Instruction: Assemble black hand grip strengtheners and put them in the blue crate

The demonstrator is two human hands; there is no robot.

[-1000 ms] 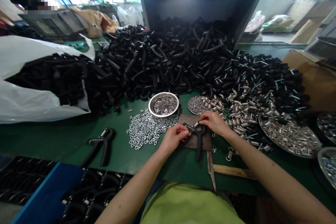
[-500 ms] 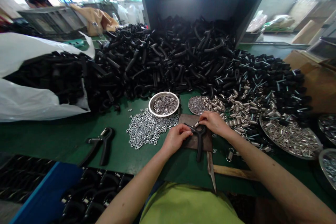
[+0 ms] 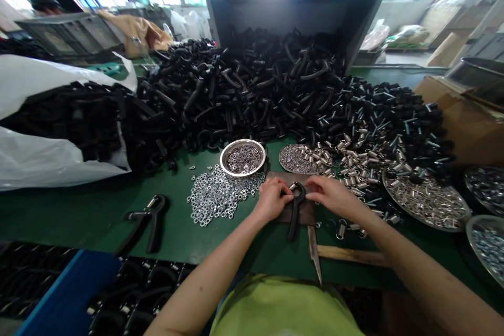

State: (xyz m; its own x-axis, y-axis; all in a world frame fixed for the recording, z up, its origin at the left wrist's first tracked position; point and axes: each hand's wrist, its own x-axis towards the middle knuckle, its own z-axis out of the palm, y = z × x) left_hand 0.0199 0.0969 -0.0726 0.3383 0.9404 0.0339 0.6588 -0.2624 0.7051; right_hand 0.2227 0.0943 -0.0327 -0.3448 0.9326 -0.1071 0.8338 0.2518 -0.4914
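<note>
A black hand grip (image 3: 293, 220) with a curved head lies over a dark metal plate (image 3: 284, 214), its handle pointing toward me. A short coil spring (image 3: 293, 187) sits at the upper left of its head. My left hand (image 3: 272, 200) pinches the grip's left side, the fingers closed. At the right edge of the head, the closed fingertips of my right hand (image 3: 329, 195) press against the grip. Whether they also hold something small is hidden. An assembled hand grip (image 3: 156, 223) with a spring lies farther left.
Loose nuts (image 3: 212, 194) spread beside a metal bowl (image 3: 243, 172). Springs (image 3: 356, 163) and trays of small parts lie right. Black handles (image 3: 236, 94) pile up before a tipped grey bin (image 3: 295, 8). A pointed metal tool (image 3: 314, 252) and wooden stick (image 3: 350, 255) lie near me.
My right hand has moved slightly right and down, from the spring to the head's right side. The spring now lies against the grip's head. The left hand still holds the grip.
</note>
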